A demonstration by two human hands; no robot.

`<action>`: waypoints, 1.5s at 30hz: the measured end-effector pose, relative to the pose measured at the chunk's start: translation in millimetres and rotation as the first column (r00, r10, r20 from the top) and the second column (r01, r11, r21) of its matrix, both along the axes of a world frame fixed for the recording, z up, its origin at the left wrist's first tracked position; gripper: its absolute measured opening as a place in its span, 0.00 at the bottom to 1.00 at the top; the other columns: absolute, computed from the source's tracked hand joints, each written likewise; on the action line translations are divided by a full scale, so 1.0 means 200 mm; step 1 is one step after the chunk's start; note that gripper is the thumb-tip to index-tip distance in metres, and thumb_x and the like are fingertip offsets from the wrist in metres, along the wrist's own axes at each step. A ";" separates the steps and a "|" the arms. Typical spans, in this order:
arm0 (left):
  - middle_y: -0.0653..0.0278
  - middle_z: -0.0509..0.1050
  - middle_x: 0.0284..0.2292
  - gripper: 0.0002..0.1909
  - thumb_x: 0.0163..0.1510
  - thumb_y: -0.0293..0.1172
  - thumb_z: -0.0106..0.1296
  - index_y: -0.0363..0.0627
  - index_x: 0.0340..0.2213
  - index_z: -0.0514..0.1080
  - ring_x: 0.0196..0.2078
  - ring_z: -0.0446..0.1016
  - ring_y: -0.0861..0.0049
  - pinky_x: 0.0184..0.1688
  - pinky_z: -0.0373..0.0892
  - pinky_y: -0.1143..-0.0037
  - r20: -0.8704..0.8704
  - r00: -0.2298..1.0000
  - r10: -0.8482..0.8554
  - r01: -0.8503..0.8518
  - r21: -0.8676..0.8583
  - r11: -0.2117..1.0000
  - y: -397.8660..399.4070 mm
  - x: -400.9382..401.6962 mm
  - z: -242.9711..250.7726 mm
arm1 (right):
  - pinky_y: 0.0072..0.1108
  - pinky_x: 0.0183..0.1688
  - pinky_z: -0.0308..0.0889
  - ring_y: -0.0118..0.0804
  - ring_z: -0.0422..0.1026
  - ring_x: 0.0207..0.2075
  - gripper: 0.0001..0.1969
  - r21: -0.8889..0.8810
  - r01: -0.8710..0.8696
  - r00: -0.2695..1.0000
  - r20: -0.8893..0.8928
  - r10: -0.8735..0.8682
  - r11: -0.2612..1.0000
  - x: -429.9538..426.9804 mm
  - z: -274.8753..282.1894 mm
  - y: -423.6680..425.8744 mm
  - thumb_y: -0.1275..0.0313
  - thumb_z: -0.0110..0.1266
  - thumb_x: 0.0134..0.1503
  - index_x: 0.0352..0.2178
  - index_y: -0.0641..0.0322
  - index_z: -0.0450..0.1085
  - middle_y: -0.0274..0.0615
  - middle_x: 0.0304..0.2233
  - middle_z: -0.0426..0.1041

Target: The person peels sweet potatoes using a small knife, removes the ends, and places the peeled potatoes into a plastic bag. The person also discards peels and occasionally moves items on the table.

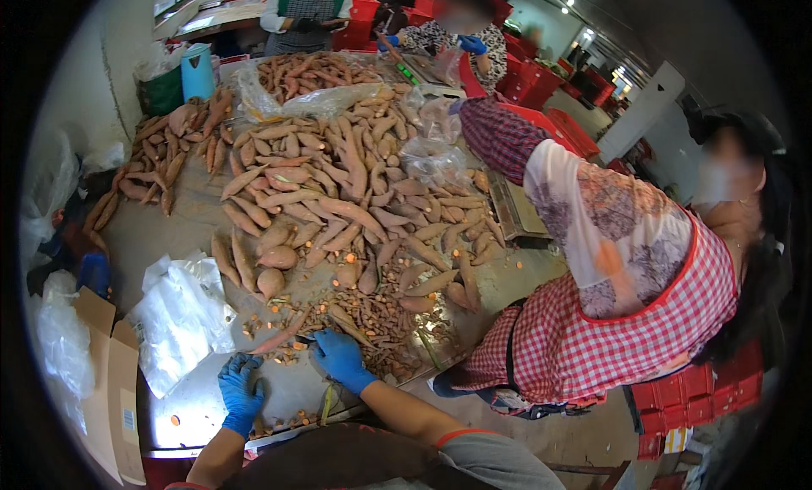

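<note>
My left hand [240,392], in a blue glove, rests over the metal table [209,420], its thumb apart from its fingers and nothing visible in its grasp. Its fingertips are close to the lower end of a long, thin sweet potato [282,335]; whether they touch is unclear. My right hand [342,358], also blue-gloved, grips a small dark tool [306,340], apparently a knife, beside that sweet potato. Cut orange root ends [298,346] lie between the hands. A heap of small trimmings [387,344] spreads just beyond my right hand.
A large sweet potato pile [317,185] covers the table's middle. Clear plastic bags [184,319] lie left, near a cardboard box [120,388]. A co-worker in a checked apron [558,344] leans in from the right, by a scale [517,204]. Two people stand across the table.
</note>
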State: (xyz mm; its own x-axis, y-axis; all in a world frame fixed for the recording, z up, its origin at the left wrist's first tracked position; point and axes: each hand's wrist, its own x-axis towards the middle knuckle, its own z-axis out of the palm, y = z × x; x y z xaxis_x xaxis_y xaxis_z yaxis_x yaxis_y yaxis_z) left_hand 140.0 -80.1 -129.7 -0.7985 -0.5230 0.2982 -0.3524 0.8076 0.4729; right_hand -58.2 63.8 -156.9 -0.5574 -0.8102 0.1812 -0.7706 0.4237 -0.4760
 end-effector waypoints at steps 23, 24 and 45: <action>0.55 0.65 0.38 0.23 0.30 0.27 0.50 0.50 0.36 0.67 0.42 0.63 0.57 0.44 0.59 0.65 0.033 0.995 -0.089 0.086 0.072 0.994 -0.05 0.00 -0.03 | 0.33 0.23 0.61 0.47 0.65 0.21 0.08 -0.111 -0.028 1.000 0.006 0.029 0.993 -0.02 -0.05 -0.02 0.68 0.49 0.46 0.26 0.61 0.64 0.47 0.22 0.64; 0.55 0.66 0.38 0.23 0.31 0.26 0.49 0.49 0.36 0.68 0.42 0.63 0.57 0.44 0.59 0.65 0.017 0.994 -0.110 0.108 0.095 0.990 -0.06 -0.01 -0.03 | 0.33 0.23 0.62 0.47 0.65 0.21 0.08 -0.114 -0.038 0.999 0.009 0.040 0.993 -0.02 -0.05 -0.01 0.68 0.48 0.46 0.27 0.61 0.65 0.47 0.23 0.65; 0.61 0.67 0.39 0.20 0.34 0.29 0.51 0.54 0.36 0.70 0.43 0.65 0.63 0.45 0.61 0.68 0.073 0.997 0.032 -0.042 0.129 0.991 -0.10 0.04 -0.06 | 0.14 0.31 0.61 0.24 0.64 0.27 0.10 -0.154 0.177 0.187 0.975 0.120 0.972 -0.25 0.23 -0.16 0.75 0.41 0.55 0.38 0.64 0.65 0.34 0.26 0.67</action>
State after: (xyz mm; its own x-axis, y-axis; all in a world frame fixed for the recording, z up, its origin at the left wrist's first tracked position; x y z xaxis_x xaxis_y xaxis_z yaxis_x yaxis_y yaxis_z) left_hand 149.0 -99.7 -141.4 -0.7944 -0.5833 0.1693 -0.4169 0.7264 0.5465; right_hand -107.2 32.3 -110.6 -0.4229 -0.8181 -0.3896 0.3909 0.2232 -0.8930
